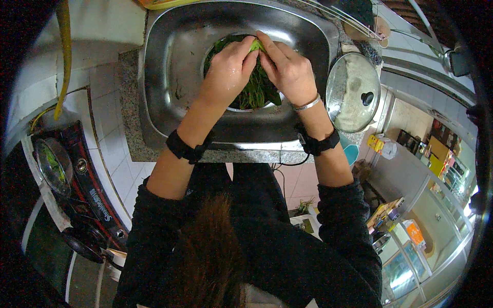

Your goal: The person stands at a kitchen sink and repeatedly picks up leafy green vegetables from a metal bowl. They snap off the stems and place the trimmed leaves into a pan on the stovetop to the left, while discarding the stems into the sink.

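Note:
My left hand and my right hand meet over a round bowl of dark leafy greens. Between the fingertips of both hands is a pale green piece of a leafy vegetable. Water drops show on the back of my left hand. The bowl's rim shows below the greens, and the bowl stands inside a stainless steel sink. Both wrists carry black bands, and a silver bracelet is on my right wrist.
A glass lid with a black knob lies right of the sink. The granite counter's edge runs nearest my body. At the left, a glass bowl with greens and a black pan are on a gas cooktop. A wire rack stands at upper right.

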Demonstrator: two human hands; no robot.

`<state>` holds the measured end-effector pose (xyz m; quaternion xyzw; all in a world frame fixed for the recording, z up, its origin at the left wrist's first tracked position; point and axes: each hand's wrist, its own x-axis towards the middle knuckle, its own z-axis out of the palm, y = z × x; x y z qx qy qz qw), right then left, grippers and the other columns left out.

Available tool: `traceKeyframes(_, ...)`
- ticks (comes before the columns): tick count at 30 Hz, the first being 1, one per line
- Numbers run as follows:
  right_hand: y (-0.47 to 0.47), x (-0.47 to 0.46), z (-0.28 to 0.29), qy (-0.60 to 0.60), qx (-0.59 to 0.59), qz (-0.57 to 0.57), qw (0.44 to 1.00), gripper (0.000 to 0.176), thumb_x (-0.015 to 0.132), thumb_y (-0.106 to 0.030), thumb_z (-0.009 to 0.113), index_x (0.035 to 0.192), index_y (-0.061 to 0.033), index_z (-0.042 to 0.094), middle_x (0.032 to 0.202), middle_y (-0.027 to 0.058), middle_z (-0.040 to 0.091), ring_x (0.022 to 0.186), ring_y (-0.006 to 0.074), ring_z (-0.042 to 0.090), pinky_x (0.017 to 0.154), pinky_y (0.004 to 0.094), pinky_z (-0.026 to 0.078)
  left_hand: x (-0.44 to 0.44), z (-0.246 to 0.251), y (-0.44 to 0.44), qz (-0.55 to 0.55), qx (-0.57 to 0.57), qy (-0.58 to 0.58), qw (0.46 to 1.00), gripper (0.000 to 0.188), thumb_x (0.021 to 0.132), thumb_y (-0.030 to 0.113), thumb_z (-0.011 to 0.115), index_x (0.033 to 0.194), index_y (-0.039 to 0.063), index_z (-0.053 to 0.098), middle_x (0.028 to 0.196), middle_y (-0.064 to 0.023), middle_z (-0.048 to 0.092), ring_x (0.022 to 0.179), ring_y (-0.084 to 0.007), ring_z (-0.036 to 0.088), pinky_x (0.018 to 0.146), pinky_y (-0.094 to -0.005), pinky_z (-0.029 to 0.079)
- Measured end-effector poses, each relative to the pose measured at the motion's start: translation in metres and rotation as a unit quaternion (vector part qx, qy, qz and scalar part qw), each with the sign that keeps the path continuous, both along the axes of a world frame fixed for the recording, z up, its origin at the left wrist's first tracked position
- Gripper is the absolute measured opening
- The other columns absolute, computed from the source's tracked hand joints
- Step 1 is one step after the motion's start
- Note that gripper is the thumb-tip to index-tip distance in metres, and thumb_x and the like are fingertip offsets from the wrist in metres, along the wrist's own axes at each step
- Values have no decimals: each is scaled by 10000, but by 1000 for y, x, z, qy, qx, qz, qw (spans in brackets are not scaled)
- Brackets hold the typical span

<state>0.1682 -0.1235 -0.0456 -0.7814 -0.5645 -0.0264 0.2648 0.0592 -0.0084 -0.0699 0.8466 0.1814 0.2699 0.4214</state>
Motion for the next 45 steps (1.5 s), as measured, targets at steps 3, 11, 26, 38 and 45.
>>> traceKeyframes(3,4,-2,-4,24,26,5,999,446,791,-62,671,1228,-98,588,861,123,645,663,289,628,593,351,526,3,-1,-6,12,23,3,1000,259,850,47,593,1106,6,584,925,-213,621,837,-389,612,719,-428,505)
traceKeyframes(11,-2,10,-6,150,-7,54,987,354,810,-17,637,1163,-22,605,795,184,614,667,337,610,596,377,497,-4,-3,13,-105,-88,82,987,304,857,13,543,1161,9,559,942,-217,618,867,-393,607,740,-444,503)
traceKeyframes(26,1,1,-6,49,-168,22,984,383,749,21,575,1129,-22,551,927,219,615,833,399,611,717,451,513,-6,-24,12,-101,94,76,988,211,878,43,527,1073,-16,584,933,-210,597,863,-398,595,753,-442,504)
traceKeyframes(38,5,0,6,188,-20,38,981,181,841,-47,611,1008,10,653,836,222,650,701,345,642,625,358,514,-15,-13,35,-185,1,1,983,243,857,-14,526,1095,-6,577,897,-185,598,797,-364,599,716,-400,492)
traceKeyframes(45,1,14,17,478,-70,28,875,219,941,-157,558,1077,-11,647,802,73,658,687,122,594,657,258,495,-23,-1,40,-178,-214,68,958,263,946,138,508,1156,-7,571,924,-129,638,809,-214,628,738,-306,493)
